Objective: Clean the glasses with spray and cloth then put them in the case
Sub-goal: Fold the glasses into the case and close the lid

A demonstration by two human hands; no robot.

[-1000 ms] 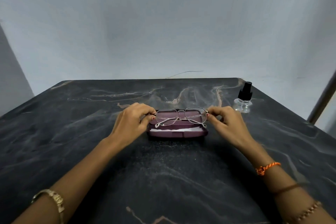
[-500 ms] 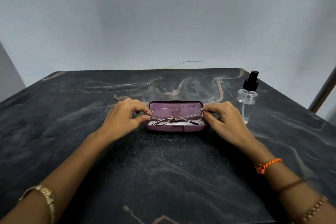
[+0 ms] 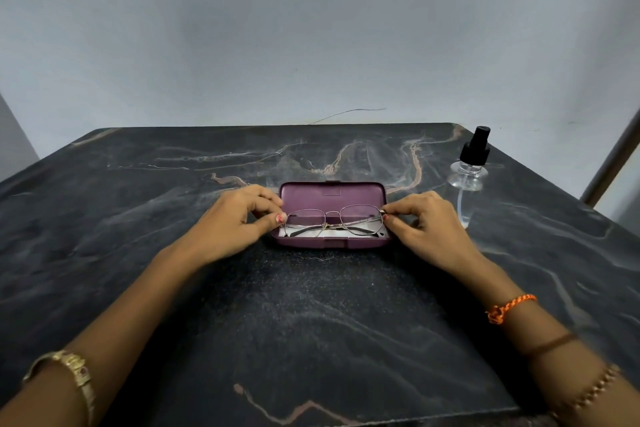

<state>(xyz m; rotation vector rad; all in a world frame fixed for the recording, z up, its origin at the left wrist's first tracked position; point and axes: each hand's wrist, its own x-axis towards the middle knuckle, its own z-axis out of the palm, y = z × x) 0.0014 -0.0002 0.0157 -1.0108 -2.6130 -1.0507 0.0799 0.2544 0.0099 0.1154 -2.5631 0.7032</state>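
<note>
A purple glasses case [image 3: 332, 192] lies open in the middle of the dark marble table [image 3: 311, 322], its lid tipped back. Thin metal-framed glasses [image 3: 333, 221], arms folded, sit low in the case on a white cloth [image 3: 334, 234]. My left hand [image 3: 239, 218] pinches the left end of the frame. At the frame's right end, my right hand [image 3: 426, 222] pinches it the same way. A clear spray bottle [image 3: 470, 180] with a black nozzle stands upright to the right of the case, a little beyond my right hand.
A grey wall rises behind the table's far edge. A slanted metal pole [image 3: 613, 156] stands off the table at the right. My wrists carry a gold bracelet, an orange thread and bead bands.
Both hands have lowered the glasses from above the case down into it. The view has tilted, so the case lid and the bottle show more fully.
</note>
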